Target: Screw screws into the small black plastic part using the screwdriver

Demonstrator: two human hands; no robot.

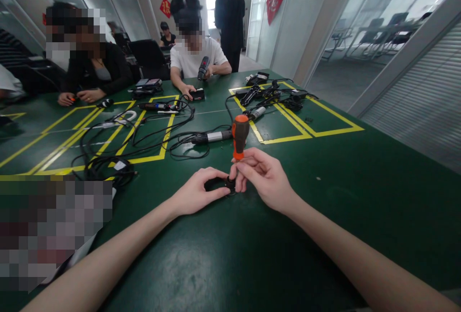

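Note:
A screwdriver [240,135] with an orange and black handle stands upright over a small black part [230,185] on the green table [324,206]. My right hand [264,177] pinches the screwdriver low on its shaft, fingers closed round it. Curled round the black part from the left, my left hand [197,192] steadies it against the table. The tip of the screwdriver is hidden between my fingers.
Tangled black cables and soldering-iron-like tools [212,136] lie inside yellow taped rectangles [288,125] beyond my hands. Across the table sit two people, one holding a dark tool [202,67]; another stands behind. A blurred patch [50,230] covers the near left.

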